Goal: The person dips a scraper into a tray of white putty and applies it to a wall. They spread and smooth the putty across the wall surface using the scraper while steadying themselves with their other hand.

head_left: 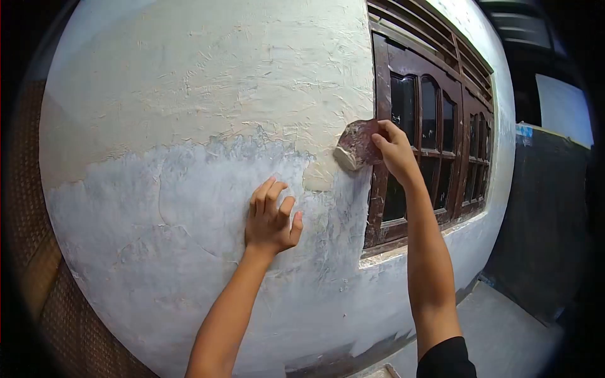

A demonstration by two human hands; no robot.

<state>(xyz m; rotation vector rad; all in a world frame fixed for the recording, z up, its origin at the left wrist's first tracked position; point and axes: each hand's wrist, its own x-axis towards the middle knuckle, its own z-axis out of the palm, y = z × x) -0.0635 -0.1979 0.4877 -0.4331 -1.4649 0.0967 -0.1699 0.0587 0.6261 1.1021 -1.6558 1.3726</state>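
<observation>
My right hand (397,150) grips a dark red putty spreader (363,142) between thumb and fingers. Its face is smeared, and a lump of cream putty (345,159) sits along its lower left edge. That edge is right at the wall, beside the window frame. Lower and further left, my left hand (272,215) is held up close to the wall, fingers apart and loosely bent, with nothing in it. Rough cream putty (252,82) covers the upper wall and ends in a ragged line. Below it the wall (157,233) is bare bluish white, with fine cracks.
A brown wooden window (435,126) with dark panes is set in the wall at right, above a chipped sill (409,241). Woven panels (72,327) border the left side. Farther right stands a dark panel (535,220) over a grey floor (504,334).
</observation>
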